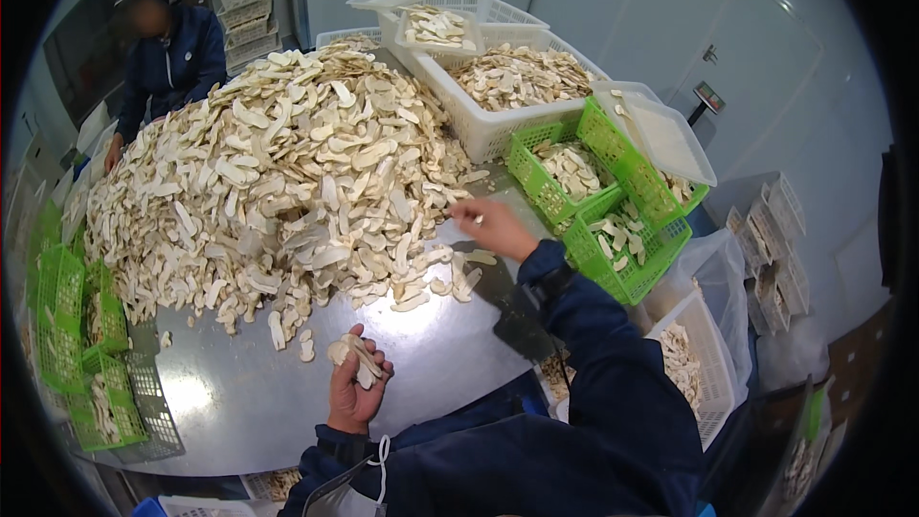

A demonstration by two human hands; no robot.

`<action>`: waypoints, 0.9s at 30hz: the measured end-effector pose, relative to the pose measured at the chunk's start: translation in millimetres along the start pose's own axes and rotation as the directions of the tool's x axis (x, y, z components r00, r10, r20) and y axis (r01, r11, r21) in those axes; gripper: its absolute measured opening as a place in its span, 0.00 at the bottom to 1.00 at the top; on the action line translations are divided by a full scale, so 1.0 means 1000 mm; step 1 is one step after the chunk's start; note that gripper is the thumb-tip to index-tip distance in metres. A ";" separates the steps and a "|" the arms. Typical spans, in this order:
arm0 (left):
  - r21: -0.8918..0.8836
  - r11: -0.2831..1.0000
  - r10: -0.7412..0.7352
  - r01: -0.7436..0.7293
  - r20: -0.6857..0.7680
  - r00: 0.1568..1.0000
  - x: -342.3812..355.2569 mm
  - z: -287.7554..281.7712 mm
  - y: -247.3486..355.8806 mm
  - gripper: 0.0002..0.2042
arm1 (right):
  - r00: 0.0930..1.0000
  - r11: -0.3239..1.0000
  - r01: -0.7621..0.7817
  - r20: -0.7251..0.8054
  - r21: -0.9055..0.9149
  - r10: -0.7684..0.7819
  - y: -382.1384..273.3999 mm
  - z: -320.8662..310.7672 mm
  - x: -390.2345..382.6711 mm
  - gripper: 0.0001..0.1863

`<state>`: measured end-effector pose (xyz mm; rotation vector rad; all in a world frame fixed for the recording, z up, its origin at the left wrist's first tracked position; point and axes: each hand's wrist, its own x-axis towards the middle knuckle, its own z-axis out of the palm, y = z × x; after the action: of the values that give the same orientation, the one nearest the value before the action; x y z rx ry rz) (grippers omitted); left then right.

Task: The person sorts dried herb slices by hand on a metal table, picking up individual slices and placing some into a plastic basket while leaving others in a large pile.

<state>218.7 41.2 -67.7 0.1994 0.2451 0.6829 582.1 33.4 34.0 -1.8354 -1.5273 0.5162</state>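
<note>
A large heap of pale, dried mushroom slices (pixel 287 163) covers much of the metal table (pixel 431 354). Low over the table's front part, my left hand (pixel 354 400) is closed around a small bunch of mushroom slices (pixel 356 360), which stick out above the fingers. My right hand (pixel 500 230) is at the heap's right edge, its fingers curled together. Whatever those fingers hold, if anything, is too small to make out. A few loose slices (pixel 466 280) lie on the metal just below that hand.
Green baskets (pixel 627 273) holding slices stand right of my right hand. Behind them is a large white crate (pixel 488 129) of slices. More green baskets (pixel 59 311) line the left edge. A co-worker (pixel 172 57) stands at the far left. A white bin (pixel 713 373) sits beside my right arm.
</note>
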 end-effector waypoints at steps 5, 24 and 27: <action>0.002 1.000 -0.009 0.009 -0.001 1.000 0.001 0.003 -0.002 0.23 | 0.978 0.928 0.167 -0.063 -0.332 -0.199 0.011 0.060 -0.023 0.17; 0.004 1.000 0.000 0.000 -0.019 1.000 -0.003 0.000 0.002 0.24 | 0.944 0.914 -0.330 -0.099 -0.235 0.315 -0.032 0.047 -0.055 0.25; 0.008 1.000 -0.014 0.014 -0.011 1.000 0.002 0.002 -0.003 0.26 | 0.984 0.872 -0.174 -0.105 -0.458 0.141 -0.032 0.061 -0.061 0.40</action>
<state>222.4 40.3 -66.8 0.2017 0.2598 0.6694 504.2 -8.1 7.7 -2.3334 -1.5564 0.1564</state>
